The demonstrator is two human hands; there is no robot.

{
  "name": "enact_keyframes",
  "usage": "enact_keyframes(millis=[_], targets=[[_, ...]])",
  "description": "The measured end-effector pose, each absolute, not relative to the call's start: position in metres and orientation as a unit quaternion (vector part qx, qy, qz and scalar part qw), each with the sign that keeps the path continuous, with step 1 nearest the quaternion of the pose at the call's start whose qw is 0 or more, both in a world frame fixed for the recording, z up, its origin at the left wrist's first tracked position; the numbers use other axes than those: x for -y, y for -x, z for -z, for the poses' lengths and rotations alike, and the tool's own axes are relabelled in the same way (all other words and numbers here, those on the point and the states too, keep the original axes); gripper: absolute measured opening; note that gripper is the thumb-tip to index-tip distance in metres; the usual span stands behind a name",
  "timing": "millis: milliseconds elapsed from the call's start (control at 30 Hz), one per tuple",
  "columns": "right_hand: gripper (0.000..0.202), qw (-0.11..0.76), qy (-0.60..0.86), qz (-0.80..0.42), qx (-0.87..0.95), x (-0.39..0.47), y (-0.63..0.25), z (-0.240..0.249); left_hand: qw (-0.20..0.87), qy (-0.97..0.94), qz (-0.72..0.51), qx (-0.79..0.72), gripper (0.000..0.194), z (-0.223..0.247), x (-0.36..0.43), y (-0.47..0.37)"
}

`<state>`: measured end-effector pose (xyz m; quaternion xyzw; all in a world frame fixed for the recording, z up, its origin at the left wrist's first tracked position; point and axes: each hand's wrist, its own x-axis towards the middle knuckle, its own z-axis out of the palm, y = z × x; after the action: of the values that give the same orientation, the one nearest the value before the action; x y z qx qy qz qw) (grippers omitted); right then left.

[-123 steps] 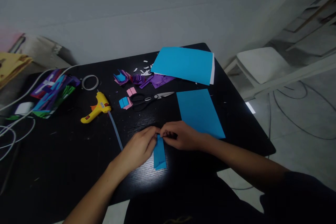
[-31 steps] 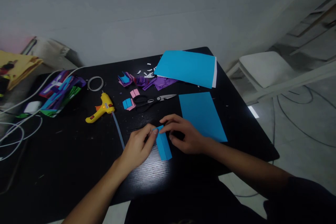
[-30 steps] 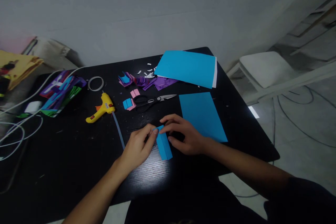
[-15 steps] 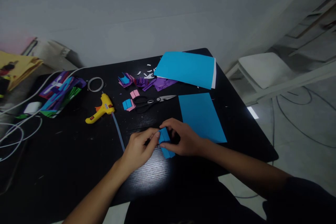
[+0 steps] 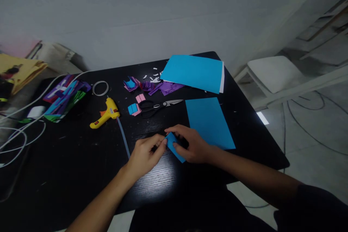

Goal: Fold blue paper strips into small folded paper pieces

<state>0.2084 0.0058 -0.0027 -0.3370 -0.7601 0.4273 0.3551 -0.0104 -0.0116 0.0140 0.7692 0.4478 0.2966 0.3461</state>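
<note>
A small piece of blue paper (image 5: 175,149) is held between my two hands above the front part of the black table. My left hand (image 5: 148,154) pinches its upper left corner between thumb and fingers. My right hand (image 5: 190,145) grips it from the right, the thumb lying on its face and the fingers behind, partly hidden. A flat blue sheet (image 5: 210,123) lies just beyond my right hand. Scissors (image 5: 160,105) with black handles rest farther back, beside small folded blue (image 5: 133,108) and pink (image 5: 140,98) paper pieces.
A yellow glue gun (image 5: 107,113) with a glue stick lies left of centre, near a roll of tape (image 5: 100,88). Purple paper (image 5: 170,87), white scraps and a stack of blue sheets (image 5: 194,70) are at the back. White cables (image 5: 23,134) and bundled coloured strips (image 5: 66,94) occupy the left.
The blue paper has turned in my hands; it now shows one smooth slanted face, where folded sections showed before. My right thumb has shifted slightly along it.
</note>
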Motion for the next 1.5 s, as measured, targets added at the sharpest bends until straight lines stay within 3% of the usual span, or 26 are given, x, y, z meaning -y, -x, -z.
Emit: enact_keyframes(millis=[600, 867, 1067, 1233, 1500], targets=[[0.042, 0.313, 0.349, -0.504, 0.725, 0.000, -0.205, 0.005, 0.351, -0.752, -0.299, -0.470, 0.009, -0.011, 0.010, 0.009], [0.024, 0.381, 0.369, -0.491, 0.691, -0.007, -0.205, 0.005, 0.349, -0.762, -0.286, -0.464, 0.016, -0.010, 0.009, 0.011], [0.012, 0.363, 0.407, -0.563, 0.621, -0.011, -0.205, 0.007, 0.347, -0.768, -0.285, -0.457, 0.019, -0.013, 0.010, 0.010], [0.022, 0.353, 0.382, -0.668, 0.531, -0.011, -0.204, 0.009, 0.346, -0.759, -0.290, -0.470, 0.018, -0.014, 0.009, 0.011], [0.023, 0.352, 0.393, -0.665, 0.528, -0.012, -0.204, 0.006, 0.355, -0.748, -0.287, -0.482, 0.016, -0.012, 0.010, 0.012]])
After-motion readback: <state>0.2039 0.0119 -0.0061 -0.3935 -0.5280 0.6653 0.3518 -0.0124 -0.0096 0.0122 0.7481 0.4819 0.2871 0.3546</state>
